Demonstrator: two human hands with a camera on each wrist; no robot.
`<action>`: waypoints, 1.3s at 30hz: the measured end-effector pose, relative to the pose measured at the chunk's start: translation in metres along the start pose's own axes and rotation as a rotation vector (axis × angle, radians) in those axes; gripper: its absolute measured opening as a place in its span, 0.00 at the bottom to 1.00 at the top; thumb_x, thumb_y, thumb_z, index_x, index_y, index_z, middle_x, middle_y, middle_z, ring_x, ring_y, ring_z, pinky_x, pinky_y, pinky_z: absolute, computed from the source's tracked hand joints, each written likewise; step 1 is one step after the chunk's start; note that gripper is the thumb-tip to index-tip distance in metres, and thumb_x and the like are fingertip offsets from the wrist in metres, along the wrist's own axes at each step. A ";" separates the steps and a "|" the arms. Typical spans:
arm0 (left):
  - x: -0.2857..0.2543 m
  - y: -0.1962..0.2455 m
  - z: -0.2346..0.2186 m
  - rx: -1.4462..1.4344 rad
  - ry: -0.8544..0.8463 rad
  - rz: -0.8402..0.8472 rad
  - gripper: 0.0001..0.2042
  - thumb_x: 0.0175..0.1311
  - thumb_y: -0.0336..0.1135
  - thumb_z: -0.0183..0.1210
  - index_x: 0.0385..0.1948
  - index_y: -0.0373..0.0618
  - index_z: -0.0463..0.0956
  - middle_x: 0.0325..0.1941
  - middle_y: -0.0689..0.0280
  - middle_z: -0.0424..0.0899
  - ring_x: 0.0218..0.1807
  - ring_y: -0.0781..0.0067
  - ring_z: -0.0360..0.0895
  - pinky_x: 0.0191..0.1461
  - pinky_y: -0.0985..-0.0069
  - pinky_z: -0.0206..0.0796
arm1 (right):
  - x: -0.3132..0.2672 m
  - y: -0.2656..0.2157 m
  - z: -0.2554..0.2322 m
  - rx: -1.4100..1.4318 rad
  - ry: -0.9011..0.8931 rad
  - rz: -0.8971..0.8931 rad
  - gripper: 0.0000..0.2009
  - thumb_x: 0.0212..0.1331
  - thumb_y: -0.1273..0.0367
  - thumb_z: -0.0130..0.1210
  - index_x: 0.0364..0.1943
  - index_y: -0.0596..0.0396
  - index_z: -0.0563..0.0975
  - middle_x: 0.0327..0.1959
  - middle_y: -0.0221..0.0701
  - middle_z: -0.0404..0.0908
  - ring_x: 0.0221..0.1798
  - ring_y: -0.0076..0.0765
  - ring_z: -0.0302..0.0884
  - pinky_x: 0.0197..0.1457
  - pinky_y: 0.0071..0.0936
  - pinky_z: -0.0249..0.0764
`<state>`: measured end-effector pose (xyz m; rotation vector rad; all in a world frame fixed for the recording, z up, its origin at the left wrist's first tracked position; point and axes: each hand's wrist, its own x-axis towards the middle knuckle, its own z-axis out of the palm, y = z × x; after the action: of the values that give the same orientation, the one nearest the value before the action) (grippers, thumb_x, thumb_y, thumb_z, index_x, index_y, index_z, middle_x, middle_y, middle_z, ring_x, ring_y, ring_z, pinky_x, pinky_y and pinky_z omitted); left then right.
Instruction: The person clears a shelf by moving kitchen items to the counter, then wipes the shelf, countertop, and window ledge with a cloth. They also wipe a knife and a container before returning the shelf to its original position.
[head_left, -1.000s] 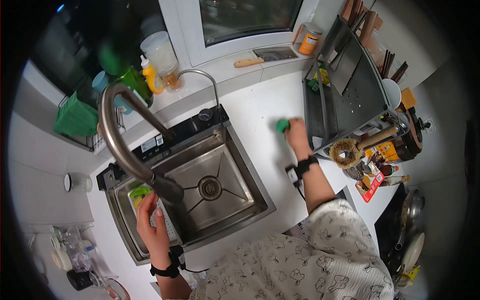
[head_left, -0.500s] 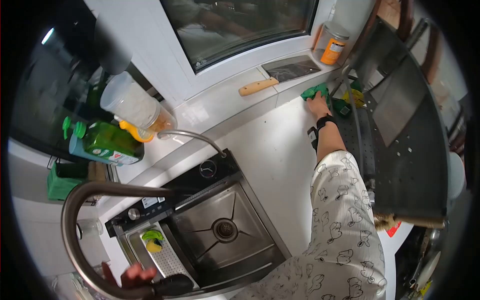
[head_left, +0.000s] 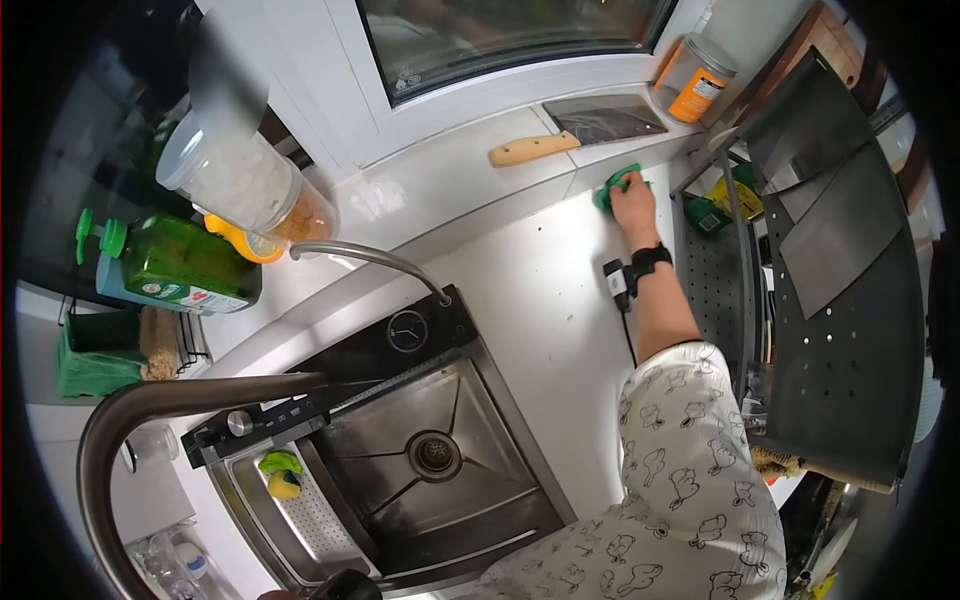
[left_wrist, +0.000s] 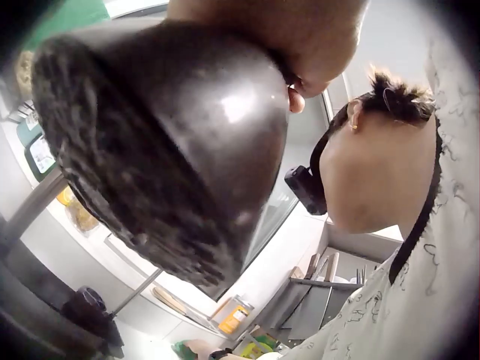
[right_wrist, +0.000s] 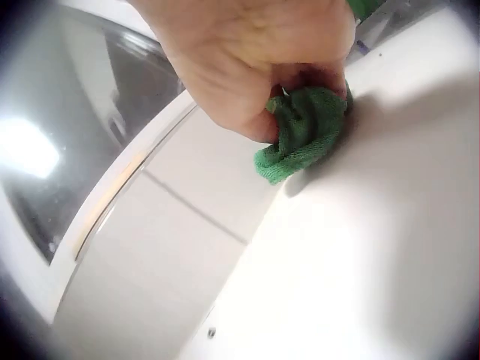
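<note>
The person's right grip (head_left: 632, 205) pinches a green cloth (right_wrist: 304, 135), bunched at its fingertips against the table (head_left: 520, 290). A knife (head_left: 605, 118) lies beyond the grip, a rack (head_left: 715, 290) to its right. The left grip (left_wrist: 289, 34) is by the tap head (left_wrist: 202, 112); whether it holds that cannot be told.

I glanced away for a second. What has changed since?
The right hand has moved the green cloth across the counter, away from the body, to the back by the window ledge, keeping its grip. The left hand stays near the tap, the knife on the ledge.
</note>
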<state>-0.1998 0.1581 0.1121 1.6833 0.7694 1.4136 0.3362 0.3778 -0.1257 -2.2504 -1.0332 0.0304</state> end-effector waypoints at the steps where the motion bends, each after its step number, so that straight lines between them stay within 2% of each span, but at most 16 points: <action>1: 0.005 0.000 0.011 -0.039 0.075 0.030 0.20 0.65 0.37 0.46 0.58 0.44 0.57 0.21 0.65 0.65 0.16 0.76 0.62 0.18 0.79 0.58 | -0.011 -0.012 0.001 0.007 -0.022 0.015 0.09 0.49 0.68 0.51 0.33 0.57 0.72 0.33 0.47 0.78 0.40 0.55 0.74 0.45 0.42 0.69; 3: 0.010 0.000 0.023 -0.083 0.155 0.066 0.20 0.66 0.37 0.44 0.57 0.41 0.57 0.20 0.65 0.65 0.15 0.77 0.61 0.18 0.80 0.58 | -0.027 -0.025 0.005 0.053 -0.063 -0.002 0.09 0.48 0.69 0.51 0.34 0.57 0.71 0.32 0.46 0.77 0.40 0.55 0.73 0.45 0.43 0.69; 7: 0.007 0.009 0.037 0.082 0.288 -0.012 0.23 0.63 0.41 0.50 0.55 0.41 0.57 0.20 0.68 0.63 0.16 0.80 0.59 0.18 0.83 0.56 | -0.057 -0.048 0.005 0.089 -0.139 -0.053 0.09 0.42 0.72 0.54 0.30 0.52 0.69 0.32 0.39 0.74 0.44 0.49 0.67 0.45 0.41 0.69; 11: 0.016 0.015 0.047 0.126 0.328 -0.009 0.21 0.63 0.43 0.51 0.50 0.37 0.59 0.18 0.67 0.62 0.14 0.81 0.58 0.16 0.83 0.56 | -0.068 -0.057 -0.002 0.045 -0.182 -0.127 0.07 0.44 0.76 0.50 0.28 0.49 0.68 0.31 0.32 0.74 0.45 0.46 0.68 0.49 0.41 0.64; 16: 0.014 0.024 0.047 0.157 0.361 -0.073 0.20 0.60 0.44 0.55 0.45 0.41 0.61 0.17 0.68 0.64 0.14 0.79 0.60 0.16 0.81 0.58 | -0.043 -0.024 0.013 0.085 -0.456 -0.247 0.10 0.45 0.78 0.47 0.32 0.47 0.72 0.43 0.30 0.74 0.49 0.46 0.68 0.52 0.42 0.62; 18: 0.011 0.021 0.038 0.132 0.349 -0.075 0.20 0.60 0.42 0.55 0.48 0.42 0.61 0.18 0.68 0.66 0.14 0.80 0.59 0.16 0.82 0.57 | -0.030 -0.003 0.002 0.378 -0.205 -0.022 0.12 0.47 0.76 0.47 0.37 0.46 0.73 0.49 0.31 0.73 0.53 0.47 0.67 0.55 0.43 0.60; 20: 0.011 0.015 0.034 0.024 0.268 -0.015 0.21 0.60 0.40 0.55 0.52 0.42 0.61 0.20 0.68 0.67 0.14 0.80 0.59 0.15 0.83 0.56 | -0.032 0.004 -0.008 0.175 0.033 -0.025 0.13 0.49 0.71 0.49 0.41 0.46 0.73 0.49 0.33 0.73 0.54 0.48 0.66 0.56 0.41 0.61; 21: 0.009 0.011 0.030 -0.043 0.243 0.006 0.23 0.61 0.39 0.54 0.55 0.44 0.60 0.21 0.69 0.68 0.13 0.81 0.58 0.14 0.83 0.55 | -0.042 0.001 0.002 0.162 0.020 -0.025 0.13 0.49 0.71 0.49 0.41 0.46 0.73 0.49 0.33 0.73 0.54 0.48 0.66 0.56 0.41 0.61; 23: 0.011 0.006 0.029 -0.021 0.202 0.045 0.21 0.62 0.39 0.53 0.55 0.45 0.61 0.19 0.70 0.66 0.13 0.81 0.58 0.14 0.81 0.55 | -0.056 -0.013 0.019 -0.175 0.106 -0.129 0.15 0.49 0.68 0.50 0.45 0.46 0.73 0.49 0.33 0.74 0.53 0.48 0.67 0.56 0.38 0.63; 24: 0.014 -0.001 0.026 -0.045 0.168 0.070 0.21 0.62 0.39 0.53 0.55 0.45 0.60 0.19 0.70 0.66 0.13 0.81 0.58 0.14 0.81 0.55 | -0.050 -0.018 0.018 -0.188 0.104 -0.142 0.15 0.49 0.68 0.50 0.45 0.46 0.73 0.49 0.33 0.74 0.53 0.48 0.67 0.56 0.38 0.63; 26: 0.012 -0.006 0.020 -0.091 0.148 0.067 0.23 0.61 0.40 0.53 0.56 0.44 0.59 0.18 0.69 0.66 0.14 0.79 0.60 0.16 0.80 0.58 | -0.048 -0.031 0.006 -0.099 -0.098 0.023 0.15 0.51 0.65 0.50 0.45 0.46 0.73 0.48 0.33 0.74 0.54 0.46 0.66 0.56 0.37 0.64; 30: 0.007 -0.008 0.021 -0.107 0.155 0.074 0.24 0.60 0.41 0.54 0.56 0.44 0.57 0.19 0.67 0.67 0.17 0.75 0.65 0.22 0.77 0.62 | -0.053 -0.031 0.020 -0.022 -0.232 -0.018 0.14 0.51 0.63 0.50 0.43 0.47 0.74 0.47 0.33 0.74 0.54 0.45 0.65 0.55 0.38 0.64; 34: 0.011 -0.006 0.028 -0.117 0.151 0.073 0.22 0.62 0.40 0.53 0.56 0.46 0.58 0.20 0.68 0.66 0.15 0.77 0.62 0.18 0.79 0.58 | -0.094 -0.076 0.015 0.038 -0.209 -0.152 0.13 0.51 0.61 0.53 0.41 0.45 0.75 0.46 0.33 0.74 0.53 0.43 0.64 0.53 0.40 0.64; 36: 0.003 -0.008 0.037 0.003 0.373 0.067 0.23 0.59 0.41 0.56 0.51 0.42 0.57 0.22 0.69 0.71 0.16 0.82 0.67 0.20 0.86 0.61 | -0.116 -0.091 0.019 -0.079 -0.176 -0.290 0.14 0.50 0.60 0.54 0.42 0.42 0.75 0.44 0.31 0.71 0.52 0.40 0.63 0.51 0.42 0.62; 37: 0.007 -0.007 0.038 0.072 0.376 0.076 0.18 0.61 0.39 0.53 0.44 0.41 0.57 0.15 0.72 0.61 0.10 0.83 0.59 0.14 0.86 0.56 | -0.119 -0.090 0.024 -0.070 -0.173 -0.328 0.14 0.49 0.60 0.56 0.42 0.38 0.75 0.43 0.28 0.69 0.51 0.39 0.62 0.49 0.43 0.61; 39: 0.006 -0.003 0.036 0.085 0.381 0.007 0.22 0.57 0.43 0.57 0.44 0.43 0.56 0.13 0.71 0.62 0.10 0.81 0.60 0.13 0.85 0.57 | -0.127 -0.095 0.026 -0.076 -0.231 -0.367 0.14 0.49 0.60 0.56 0.42 0.38 0.75 0.42 0.28 0.69 0.51 0.39 0.63 0.49 0.43 0.61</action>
<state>-0.1633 0.1578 0.1096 1.4952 1.0451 1.7551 0.1776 0.3501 -0.1224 -2.1245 -1.5820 0.0962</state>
